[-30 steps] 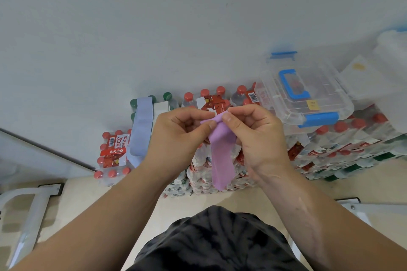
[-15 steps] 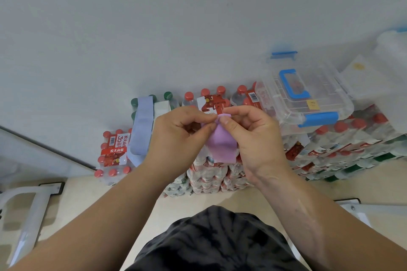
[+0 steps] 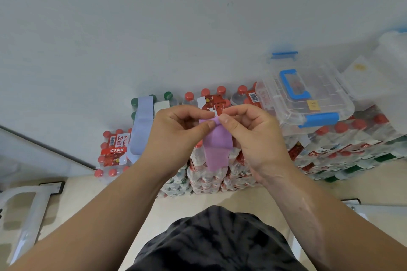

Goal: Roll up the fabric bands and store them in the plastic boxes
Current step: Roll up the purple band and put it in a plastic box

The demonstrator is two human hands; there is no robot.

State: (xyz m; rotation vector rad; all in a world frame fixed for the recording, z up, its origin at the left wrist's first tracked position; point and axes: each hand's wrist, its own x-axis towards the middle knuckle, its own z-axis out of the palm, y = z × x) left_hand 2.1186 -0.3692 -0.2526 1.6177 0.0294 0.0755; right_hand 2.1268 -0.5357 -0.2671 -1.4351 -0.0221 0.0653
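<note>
While both hands work at chest height in the head view, the left hand and right hand each pinch the top edge of the purple band between thumb and forefinger; its tail hangs below the knuckles. The band looks light, soft and limp, so grip close to the rolled edge to keep turns tight. Beyond the right hand sits the closed plastic box; beyond the left, a blue band.

Both forearms are bare, with no sleeves reaching them. The left hand and right hand wear no gloves. A dark garment mottled black and grey covers the lap.
</note>
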